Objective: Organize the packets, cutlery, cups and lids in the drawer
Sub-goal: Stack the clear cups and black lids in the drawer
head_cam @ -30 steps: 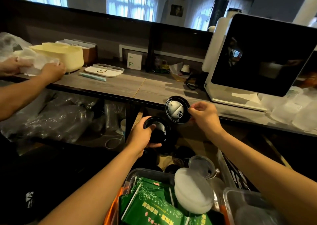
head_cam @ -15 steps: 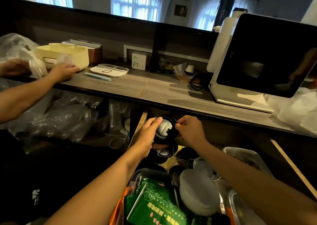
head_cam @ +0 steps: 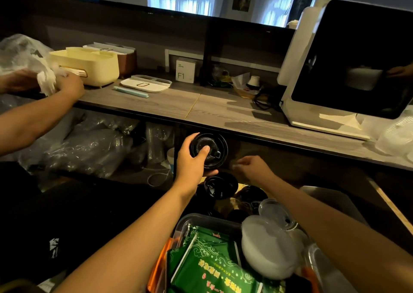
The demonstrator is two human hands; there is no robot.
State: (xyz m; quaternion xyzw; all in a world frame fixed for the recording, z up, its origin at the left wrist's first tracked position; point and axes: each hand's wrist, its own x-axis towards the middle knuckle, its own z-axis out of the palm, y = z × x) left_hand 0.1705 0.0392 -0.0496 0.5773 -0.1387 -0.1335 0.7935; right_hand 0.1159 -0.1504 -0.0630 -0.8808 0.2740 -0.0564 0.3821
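Observation:
My left hand [head_cam: 193,158] grips a stack of black cup lids [head_cam: 211,150] just under the counter edge, thumb pressed on the top lid. My right hand [head_cam: 252,168] hovers to the right of the stack with loosely curled fingers and holds nothing. Below them in the open drawer lie more black lids [head_cam: 220,186], a clear domed lid [head_cam: 276,215], a stack of white lids [head_cam: 268,248] and green packets [head_cam: 207,263] in a clear tray [head_cam: 190,221].
The wooden counter [head_cam: 223,111] overhangs the drawer. A white machine [head_cam: 348,69] stands at right. Another person's hands [head_cam: 67,84] handle a plastic bag [head_cam: 20,53] beside a cream box [head_cam: 89,65] at left. Bagged clear cups [head_cam: 89,149] fill the left shelf.
My right hand set its black lid onto the stack in my left hand, then let go and pulled away to the right. The stack has risen slightly toward the counter edge.

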